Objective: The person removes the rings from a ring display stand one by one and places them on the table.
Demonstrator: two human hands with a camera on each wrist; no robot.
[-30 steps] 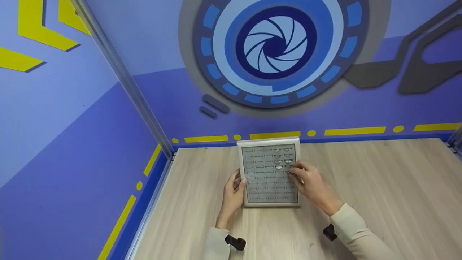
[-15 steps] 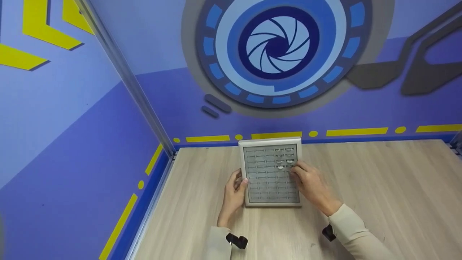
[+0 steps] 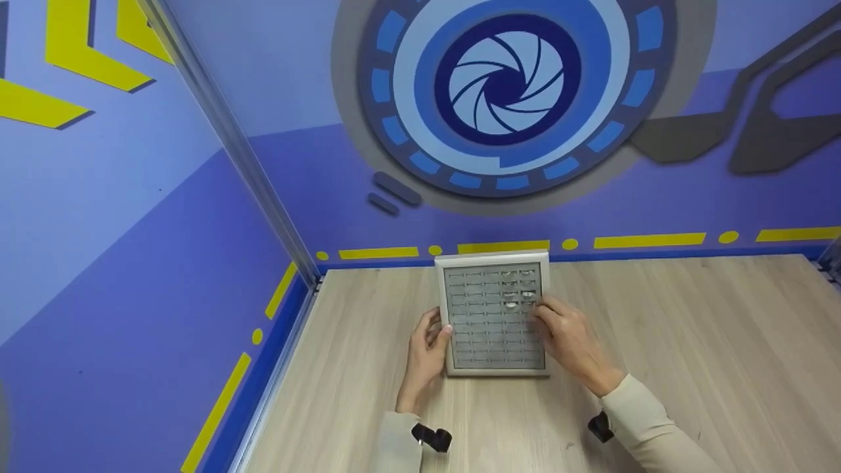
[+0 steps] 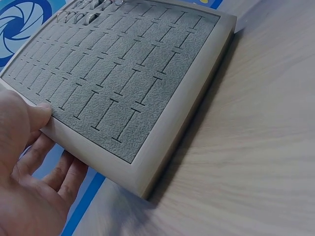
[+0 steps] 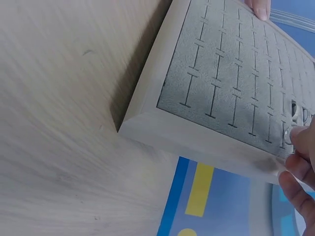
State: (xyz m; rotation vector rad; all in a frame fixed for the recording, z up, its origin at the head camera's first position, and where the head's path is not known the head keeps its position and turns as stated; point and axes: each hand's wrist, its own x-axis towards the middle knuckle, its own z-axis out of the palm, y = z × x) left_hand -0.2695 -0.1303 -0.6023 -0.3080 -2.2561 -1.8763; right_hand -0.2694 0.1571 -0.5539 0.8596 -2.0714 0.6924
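A grey velvet ring tray (image 3: 493,328) with a pale frame lies flat on the wooden table. Its slots are mostly bare; a few silver rings (image 3: 519,284) stand in the far right rows. My left hand (image 3: 427,347) grips the tray's left edge, thumb on the rim (image 4: 40,114) and fingers curled beside it. My right hand (image 3: 568,335) rests over the tray's right edge. Its fingertips (image 5: 301,133) pinch a small silver ring (image 5: 287,135) at a slot just below the filled ones (image 5: 296,109).
The tray sits near the back of the light wooden table (image 3: 690,341), close to the purple wall with yellow dashes (image 3: 647,239). A metal post (image 3: 263,190) marks the left corner. A black wrist strap (image 3: 430,439) shows on each sleeve.
Almost nothing: my right hand's fingertips have shifted a touch to the right at the tray's edge. The left hand and the tray have stayed put.
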